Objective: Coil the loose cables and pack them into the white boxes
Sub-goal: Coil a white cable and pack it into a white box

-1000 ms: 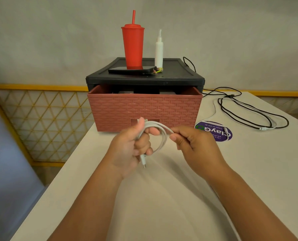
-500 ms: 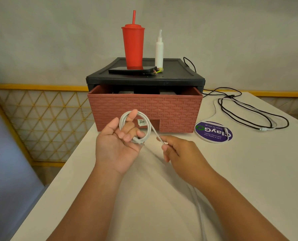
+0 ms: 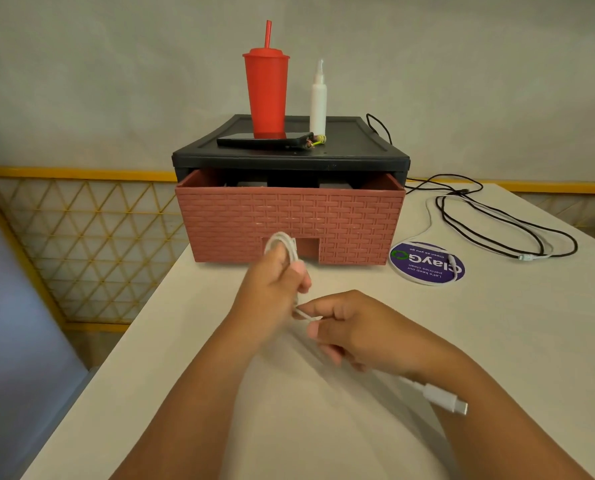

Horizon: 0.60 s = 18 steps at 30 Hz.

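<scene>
My left hand [image 3: 272,282] grips a small coil of white cable [image 3: 284,244] above the white table, the loops sticking up over my fingers. My right hand [image 3: 355,327] pinches the same cable just below and to the right of the coil. The cable's free end with its white plug [image 3: 443,399] hangs out past my right wrist. A loose black cable [image 3: 479,220] and a second white cable [image 3: 531,256] lie tangled on the table at the right. No white box is in view.
A brick-patterned red drawer [image 3: 289,223] stands pulled out of a black-topped unit [image 3: 358,147] at the table's back. On top stand a red tumbler [image 3: 266,88], a white bottle [image 3: 318,98] and a dark phone [image 3: 265,142]. A purple round sticker [image 3: 427,263] lies at the right.
My left hand has closed round the coil, which was lying over open fingers. My right hand slid down the cable toward me, and the plug end now shows by my right wrist.
</scene>
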Available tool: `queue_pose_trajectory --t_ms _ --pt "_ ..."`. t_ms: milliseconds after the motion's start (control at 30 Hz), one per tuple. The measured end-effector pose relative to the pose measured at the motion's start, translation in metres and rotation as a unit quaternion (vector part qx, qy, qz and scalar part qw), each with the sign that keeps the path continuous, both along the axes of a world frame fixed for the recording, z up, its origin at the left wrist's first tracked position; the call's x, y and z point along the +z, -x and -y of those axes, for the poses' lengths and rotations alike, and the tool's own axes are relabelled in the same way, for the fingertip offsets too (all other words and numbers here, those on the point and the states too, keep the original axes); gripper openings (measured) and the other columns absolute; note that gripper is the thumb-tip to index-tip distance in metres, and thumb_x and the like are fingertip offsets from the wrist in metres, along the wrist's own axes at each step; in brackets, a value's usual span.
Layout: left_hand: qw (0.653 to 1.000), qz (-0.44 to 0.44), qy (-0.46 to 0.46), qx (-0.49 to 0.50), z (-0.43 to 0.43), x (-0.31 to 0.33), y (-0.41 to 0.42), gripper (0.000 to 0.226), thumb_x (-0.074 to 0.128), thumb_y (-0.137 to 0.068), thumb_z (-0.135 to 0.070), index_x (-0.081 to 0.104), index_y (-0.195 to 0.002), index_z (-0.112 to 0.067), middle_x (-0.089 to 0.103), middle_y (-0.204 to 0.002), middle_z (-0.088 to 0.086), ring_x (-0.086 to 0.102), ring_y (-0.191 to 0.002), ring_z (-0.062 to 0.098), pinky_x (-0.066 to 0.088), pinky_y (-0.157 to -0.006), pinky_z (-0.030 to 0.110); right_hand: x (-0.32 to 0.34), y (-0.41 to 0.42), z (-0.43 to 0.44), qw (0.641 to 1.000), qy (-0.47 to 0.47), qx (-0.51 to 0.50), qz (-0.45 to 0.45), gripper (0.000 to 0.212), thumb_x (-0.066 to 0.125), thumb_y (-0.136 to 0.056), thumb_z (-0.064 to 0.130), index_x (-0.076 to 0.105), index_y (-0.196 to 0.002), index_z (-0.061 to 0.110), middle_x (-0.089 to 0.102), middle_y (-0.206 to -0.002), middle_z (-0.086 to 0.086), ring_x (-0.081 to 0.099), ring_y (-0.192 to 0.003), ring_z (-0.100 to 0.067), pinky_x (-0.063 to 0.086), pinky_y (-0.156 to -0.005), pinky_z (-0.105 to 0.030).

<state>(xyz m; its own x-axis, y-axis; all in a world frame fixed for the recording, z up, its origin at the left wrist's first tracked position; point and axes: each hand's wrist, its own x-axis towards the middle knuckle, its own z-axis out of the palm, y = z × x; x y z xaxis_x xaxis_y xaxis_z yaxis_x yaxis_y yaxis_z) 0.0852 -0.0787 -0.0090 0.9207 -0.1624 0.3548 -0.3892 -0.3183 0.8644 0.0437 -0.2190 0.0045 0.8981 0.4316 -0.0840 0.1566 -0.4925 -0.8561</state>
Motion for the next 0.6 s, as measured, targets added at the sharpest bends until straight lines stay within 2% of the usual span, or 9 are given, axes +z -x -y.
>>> queue_pose_trajectory --t_ms 67,133,200,267,367,467,533,600 --pt "0.999 -0.008 -0.033 -0.04 0.002 -0.006 -0.001 0.021 0.046 -0.095 -0.008 0.042 -0.075 -0.005 0.044 -0.064 -0.005 0.041 -0.056 0.006 0.036 -0.061 0.021 0.006 0.001 0.004 0.999 -0.043 -0.004 -0.017 0.025 0.047 -0.093 0.009 0.066 -0.107 0.015 0.042 -0.043 0.009 0.031 -0.034 -0.002 0.03 -0.037 -0.015" --pt "0.996 -0.026 -0.006 -0.08 0.002 -0.008 -0.002 0.025 0.049 -0.092 -0.014 0.039 -0.071 -0.007 0.038 -0.062 -0.005 0.038 -0.056 0.006 0.034 -0.059 0.021 0.01 -0.001 0.008 0.995 -0.093 -0.022 -0.033 0.026 0.047 -0.092 0.004 0.068 -0.101 0.017 0.041 -0.041 0.006 0.03 -0.033 -0.003 0.028 -0.035 -0.015" --pt "0.992 -0.067 0.029 -0.102 0.001 -0.007 -0.003 0.023 0.05 -0.086 -0.023 0.05 -0.077 -0.002 0.047 -0.056 -0.004 0.047 -0.055 0.007 0.039 -0.06 0.023 0.014 -0.003 0.014 0.989 -0.138 -0.04 -0.036 0.025 0.047 -0.091 0.001 0.068 -0.098 0.01 0.041 -0.041 0.005 0.028 -0.033 -0.004 0.026 -0.035 -0.014" --pt "0.987 -0.099 0.035 -0.119 0.0 -0.004 -0.001 0.023 0.047 -0.081 -0.026 0.061 -0.078 -0.008 0.05 -0.05 -0.003 0.05 -0.054 0.013 0.042 -0.061 0.028 0.016 -0.002 0.018 0.981 -0.184 -0.045 -0.038 0.023 0.046 -0.091 -0.001 0.067 -0.095 0.005 0.042 -0.044 0.003 0.028 -0.034 -0.004 0.025 -0.035 -0.014" --pt "0.984 -0.111 0.036 -0.136 0.003 -0.002 0.004 0.031 0.046 -0.084 -0.025 0.059 -0.056 -0.024 0.037 -0.045 -0.005 0.038 -0.043 0.01 0.036 -0.053 0.026 0.018 0.0 0.019 0.968 -0.243 -0.023 -0.052 0.021 0.047 -0.09 -0.004 0.066 -0.088 0.005 0.045 -0.048 -0.002 0.029 -0.033 -0.004 0.026 -0.035 -0.013" --pt "0.98 -0.134 0.055 -0.136 0.003 0.002 0.009 0.042 0.043 -0.079 -0.038 0.056 -0.04 -0.027 0.027 -0.041 -0.011 0.028 -0.038 0.006 0.029 -0.052 0.026 0.021 0.001 0.022 0.956 -0.284 -0.013 -0.066 0.015 0.057 -0.081 0.001 0.068 -0.076 0.011 0.049 -0.051 -0.002 0.032 -0.033 -0.004 0.029 -0.035 -0.013" --pt "0.973 -0.145 0.076 -0.162 -0.001 0.006 0.01 0.043 0.043 -0.08 -0.044 0.064 -0.047 -0.027 0.024 -0.041 -0.01 0.024 -0.038 0.007 0.037 -0.057 0.025 0.024 0.001 0.027 0.957 -0.285 -0.023 -0.051 0.014 0.059 -0.078 0.006 0.067 -0.072 0.015 0.054 -0.053 -0.003 0.034 -0.035 -0.005 0.032 -0.037 -0.015" --pt "0.964 -0.161 0.107 -0.185 -0.004 0.009 0.011 0.038 0.045 -0.079 -0.043 0.069 -0.06 -0.021 0.023 -0.041 -0.009 0.023 -0.038 0.008 0.042 -0.058 0.02 0.023 0.0 0.032 0.975 -0.211 -0.06 0.022 0.016 0.062 -0.084 0.002 0.063 -0.076 0.016 0.06 -0.055 -0.001 0.041 -0.04 -0.008 0.038 -0.043 -0.016"
